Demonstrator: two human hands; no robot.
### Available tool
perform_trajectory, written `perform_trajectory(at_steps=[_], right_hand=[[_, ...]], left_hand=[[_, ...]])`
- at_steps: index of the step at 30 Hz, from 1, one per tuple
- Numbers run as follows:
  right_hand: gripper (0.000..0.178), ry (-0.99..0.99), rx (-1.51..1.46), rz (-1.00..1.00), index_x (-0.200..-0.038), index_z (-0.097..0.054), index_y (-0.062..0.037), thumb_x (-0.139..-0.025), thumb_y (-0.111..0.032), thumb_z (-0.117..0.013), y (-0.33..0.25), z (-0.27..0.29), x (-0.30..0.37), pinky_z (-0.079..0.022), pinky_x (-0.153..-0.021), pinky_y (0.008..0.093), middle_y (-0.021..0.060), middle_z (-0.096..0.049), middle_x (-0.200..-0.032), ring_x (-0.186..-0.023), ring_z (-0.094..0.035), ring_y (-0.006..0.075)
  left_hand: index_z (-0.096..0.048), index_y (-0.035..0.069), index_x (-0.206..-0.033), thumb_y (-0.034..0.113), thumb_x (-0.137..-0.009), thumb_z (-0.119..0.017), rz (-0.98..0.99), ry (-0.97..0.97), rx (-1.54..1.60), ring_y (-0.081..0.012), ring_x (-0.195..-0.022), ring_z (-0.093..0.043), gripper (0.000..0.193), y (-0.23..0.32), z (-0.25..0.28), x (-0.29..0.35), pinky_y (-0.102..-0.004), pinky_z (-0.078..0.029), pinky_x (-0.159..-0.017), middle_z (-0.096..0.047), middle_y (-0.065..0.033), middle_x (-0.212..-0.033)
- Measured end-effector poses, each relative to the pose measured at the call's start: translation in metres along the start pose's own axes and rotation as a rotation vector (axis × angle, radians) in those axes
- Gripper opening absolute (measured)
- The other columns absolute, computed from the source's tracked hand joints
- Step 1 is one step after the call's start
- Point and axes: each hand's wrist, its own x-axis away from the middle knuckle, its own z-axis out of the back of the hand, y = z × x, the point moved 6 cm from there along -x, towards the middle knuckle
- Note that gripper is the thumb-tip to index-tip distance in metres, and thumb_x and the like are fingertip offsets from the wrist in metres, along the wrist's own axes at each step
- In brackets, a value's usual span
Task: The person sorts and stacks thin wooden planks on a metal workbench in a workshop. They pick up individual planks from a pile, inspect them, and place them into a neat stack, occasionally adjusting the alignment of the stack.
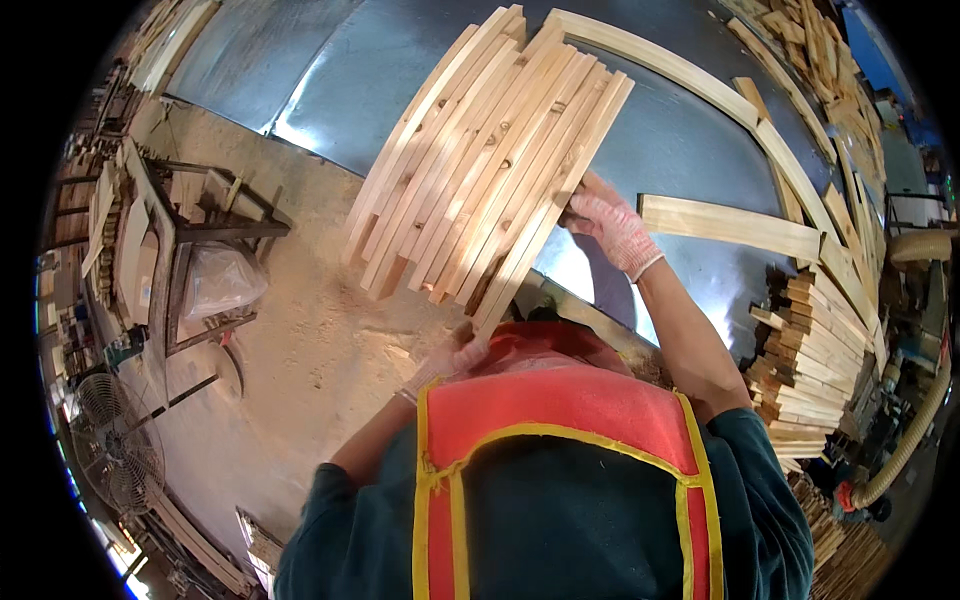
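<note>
A bundle of pale wooden slats (470,160) lies side by side on the metal tabletop, its near ends jutting past the table edge. The rightmost slat (560,205) reaches nearest to me. Around its near end my left hand (447,362), in a light knitted glove, is closed; the fingertips are partly hidden. My right hand (615,230), in a red-and-white knitted glove, grips the same slat from the right, about midway along it, with its fingers partly hidden against the wood.
The blue-grey metal table (690,130) bears long boards (735,218) joined at angles on the right. Beside it, short wood pieces (810,350) are stacked. A metal-framed stand (175,235) and a floor fan (118,440) stand left on the sawdust-covered floor (310,350).
</note>
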Motion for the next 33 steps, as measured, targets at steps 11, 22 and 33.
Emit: perform_trajectory(at_steps=[11,22,33], right_hand=[[0.087,0.276,2.041,-0.047,-0.159,-0.043,-0.0155,-0.081,-0.032,-0.078,-0.041,0.215,0.054,-0.033,-0.124,0.0500,0.0168,-0.054,-0.153,-0.146,-0.047,0.0389],[0.087,0.089,1.793,-0.050,-0.149,-0.055,-0.0100,-0.068,-0.025,-0.083,-0.149,0.187,0.095,-0.046,-0.114,0.0436,0.0197,-0.063,-0.134,-0.127,-0.059,0.0400],[0.058,0.446,0.250,0.164,-0.135,-0.061,0.0033,-0.098,-0.040,-0.069,-0.071,0.213,0.044,-0.054,-0.089,0.0355,0.0072,-0.067,-0.113,-0.100,-0.062,0.0180]], left_hand=[[-0.069,0.009,-0.110,0.023,-0.101,-0.072,-0.035,0.177,0.369,-0.0148,-0.091,-0.061,0.017,0.045,-0.024,0.012,-0.0303,-0.051,-0.084,-0.060,-0.0003,-0.095],[-0.066,0.001,-0.131,0.043,-0.091,-0.079,-0.469,-0.009,-0.713,-0.0212,-0.094,-0.070,0.059,0.209,-0.123,0.028,-0.0325,-0.055,-0.085,-0.072,-0.0092,-0.109],[-0.061,0.006,-0.139,0.048,-0.093,-0.071,-0.831,0.651,-1.536,-0.0358,-0.110,-0.070,0.063,0.170,-0.103,0.017,-0.0453,-0.056,-0.090,-0.069,-0.0167,-0.121]])
